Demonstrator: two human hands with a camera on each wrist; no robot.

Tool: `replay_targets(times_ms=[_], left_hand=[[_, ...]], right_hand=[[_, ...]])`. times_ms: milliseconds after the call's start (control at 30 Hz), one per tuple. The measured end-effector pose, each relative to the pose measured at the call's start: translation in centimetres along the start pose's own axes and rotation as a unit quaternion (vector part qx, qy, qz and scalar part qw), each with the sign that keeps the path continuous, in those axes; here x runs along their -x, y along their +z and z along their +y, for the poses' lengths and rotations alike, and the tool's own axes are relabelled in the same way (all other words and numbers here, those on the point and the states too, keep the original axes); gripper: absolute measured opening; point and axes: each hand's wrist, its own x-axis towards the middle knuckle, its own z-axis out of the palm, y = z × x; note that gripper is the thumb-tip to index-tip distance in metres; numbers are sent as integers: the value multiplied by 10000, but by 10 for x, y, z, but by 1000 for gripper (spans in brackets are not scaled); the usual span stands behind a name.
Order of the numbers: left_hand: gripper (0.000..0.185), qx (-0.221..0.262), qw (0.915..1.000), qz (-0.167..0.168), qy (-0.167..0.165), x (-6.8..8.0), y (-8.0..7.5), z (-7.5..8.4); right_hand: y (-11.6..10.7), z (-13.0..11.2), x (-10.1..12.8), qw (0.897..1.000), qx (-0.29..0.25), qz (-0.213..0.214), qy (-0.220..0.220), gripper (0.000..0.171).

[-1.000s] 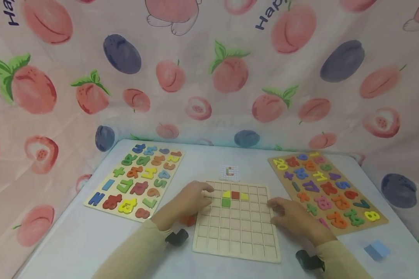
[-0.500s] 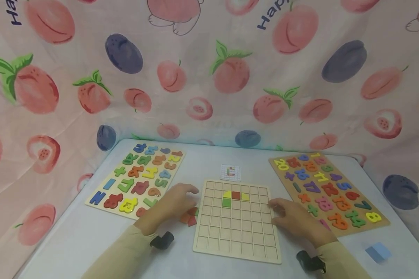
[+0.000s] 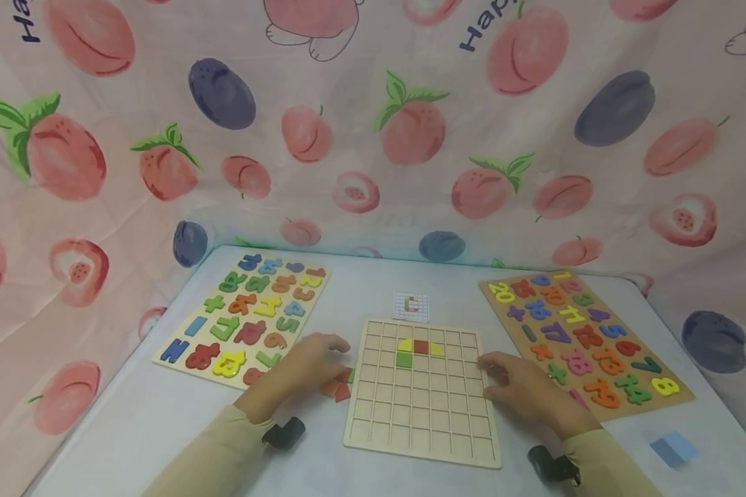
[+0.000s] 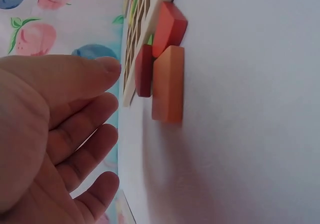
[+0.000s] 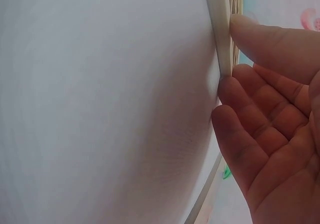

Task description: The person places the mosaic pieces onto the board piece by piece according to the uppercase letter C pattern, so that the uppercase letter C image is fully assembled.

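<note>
A wooden grid board (image 3: 421, 414) lies in the middle of the table in the head view. Set in its upper cells are a red square block (image 3: 421, 347), a green square block (image 3: 404, 359) and two yellow pieces, one on each side of the red. My left hand (image 3: 311, 362) hovers left of the board, fingers loosely bent and holding nothing. Below it lie several loose wooden blocks, among them an orange block (image 4: 169, 86) and a bright red block (image 4: 169, 30). My right hand (image 3: 522, 386) touches the board's right edge with thumb and fingers.
A small pattern card (image 3: 410, 306) lies just behind the board. Number puzzle boards flank it, one at the left (image 3: 208, 376) and one at the right (image 3: 634, 408). A blue block (image 3: 674, 449) sits near the front right. Fruit-printed cloth (image 3: 373, 228) hangs behind.
My left hand has come off the board's left edge and moved left, uncovering the loose blocks beside the board. The right hand stays at the right edge.
</note>
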Motion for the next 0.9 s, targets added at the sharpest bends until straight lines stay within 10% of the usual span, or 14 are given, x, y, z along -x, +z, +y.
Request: replay_targets(times_ms=[367, 900], left_hand=[[27, -118, 9973, 23, 727, 0, 9, 0], [21, -277, 9971, -65, 709, 2, 8, -1]], right_hand=[[0, 1, -1, 10000, 4, -4, -32, 51], [0, 1, -1, 10000, -38, -22, -31, 51]])
